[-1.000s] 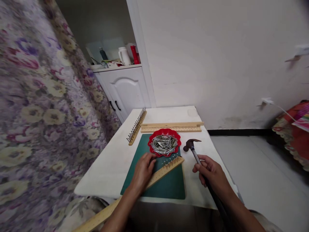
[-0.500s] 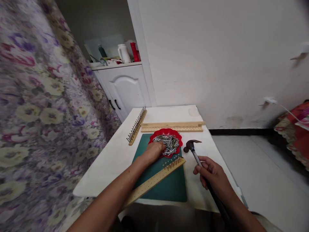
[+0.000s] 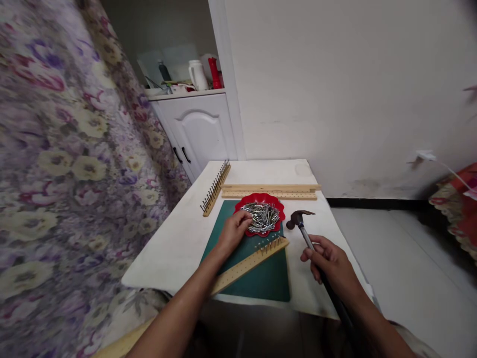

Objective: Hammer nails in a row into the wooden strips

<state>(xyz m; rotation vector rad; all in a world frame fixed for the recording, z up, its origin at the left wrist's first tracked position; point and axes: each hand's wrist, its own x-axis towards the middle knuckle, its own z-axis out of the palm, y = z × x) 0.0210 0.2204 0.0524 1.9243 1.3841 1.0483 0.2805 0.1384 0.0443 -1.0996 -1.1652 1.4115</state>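
My left hand [image 3: 235, 229] is closed in a pinch at the left rim of a red scalloped dish [image 3: 280, 204]; whatever is between its fingertips is too small to make out. Loose silver nails [image 3: 264, 217] fill the dish. My right hand [image 3: 332, 261] grips a claw hammer [image 3: 298, 219] by its shaft, head raised toward the far side, to the right of the dish. Between my arms, a wooden strip [image 3: 238, 269] lies slantwise across a green mat [image 3: 261, 286]. It has rows of small holes, and several nails [image 3: 271, 244] stand in its far right end.
At the table's left stands a wooden strip [image 3: 217, 191] full of upright nails. Behind the dish lie more wooden strips [image 3: 268, 192], with holes visible. All rest on a white-covered table [image 3: 175, 243]. A flowered curtain [image 3: 74, 174] hangs at left, beside a white cabinet [image 3: 203, 129].
My left hand has drawn back from among the nails to the dish's left edge, its fingers pinched. The right hand keeps its hold on the hammer. The view has shifted slightly.
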